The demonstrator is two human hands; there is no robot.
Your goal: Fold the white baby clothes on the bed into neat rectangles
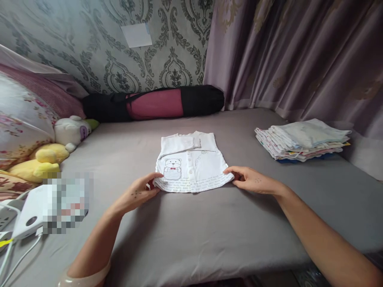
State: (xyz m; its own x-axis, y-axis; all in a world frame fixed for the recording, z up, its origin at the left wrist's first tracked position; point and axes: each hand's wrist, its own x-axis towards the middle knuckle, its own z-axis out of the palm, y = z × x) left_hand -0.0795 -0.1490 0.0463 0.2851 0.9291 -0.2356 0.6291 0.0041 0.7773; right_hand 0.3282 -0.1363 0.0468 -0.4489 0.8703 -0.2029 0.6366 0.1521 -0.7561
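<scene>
A small white button-front baby shirt [206, 169] lies face up on the grey sheet, its sleeves folded across the chest. A bear with a red bow tie is printed near its lower left, and rows of small lettering run along the hem. My left hand [139, 191] pinches the hem's left corner between thumb and fingers. At the opposite corner, my right hand [251, 179] grips the hem the same way, lifting that edge slightly. The fingertips beneath the cloth are partly hidden.
A stack of folded clothes [302, 139] sits at the right. Along the wall lies a black and maroon roll bag [155, 103]. Plush toys [72, 131], a white device [34, 209] with cables and a pixelated item [67, 203] are at the left. A grey-sheeted bed [191, 231] spreads underneath.
</scene>
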